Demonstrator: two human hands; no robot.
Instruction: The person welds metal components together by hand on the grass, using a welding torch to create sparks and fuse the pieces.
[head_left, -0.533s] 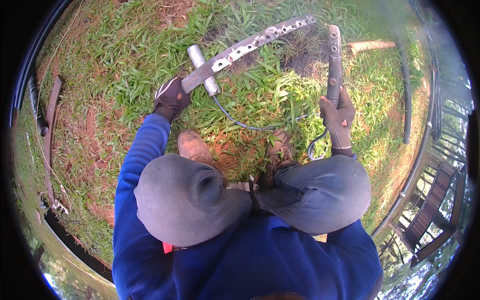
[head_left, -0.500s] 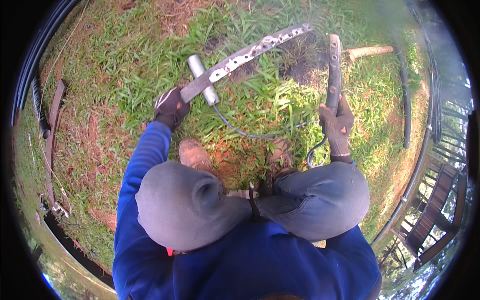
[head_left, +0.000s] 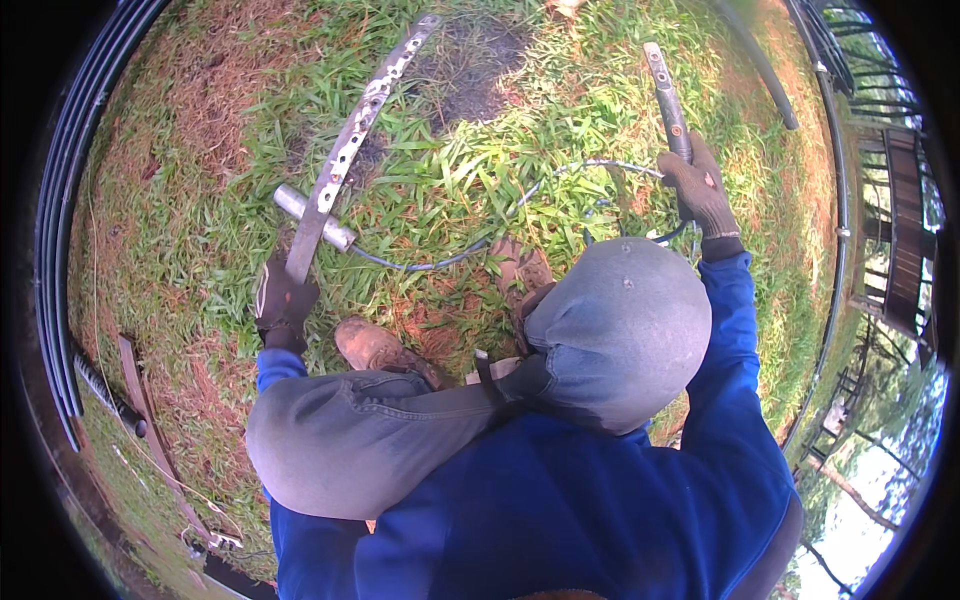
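Note:
My left hand (head_left: 284,300), in a dark work glove, is closed round the near end of a long flat metal bar (head_left: 340,165). Holes run along the bar, and its face is patchy white. It slants away from me across a short silver metal cylinder (head_left: 288,200) lying in the grass. From the cylinder's near end a grey-blue cable (head_left: 425,266) curves to the right. Over on the right, my gloved right hand (head_left: 700,187) grips the lower part of a dark tube (head_left: 667,95) with a few round holes. The tube points away from me; its gripped end is hidden.
My boots (head_left: 375,345) stand on the grass between my hands. A dark scorched-looking patch (head_left: 475,70) lies beyond the bar. Long black pipes (head_left: 60,220) run at the left, with a rusty metal strip (head_left: 150,420) nearby. Another dark pipe (head_left: 838,200) crosses the right side, before a wooden structure (head_left: 903,230).
The whole view has turned, so bar and cylinder appear rotated anticlockwise and further left. My hands appear wider apart. Both keep their grip.

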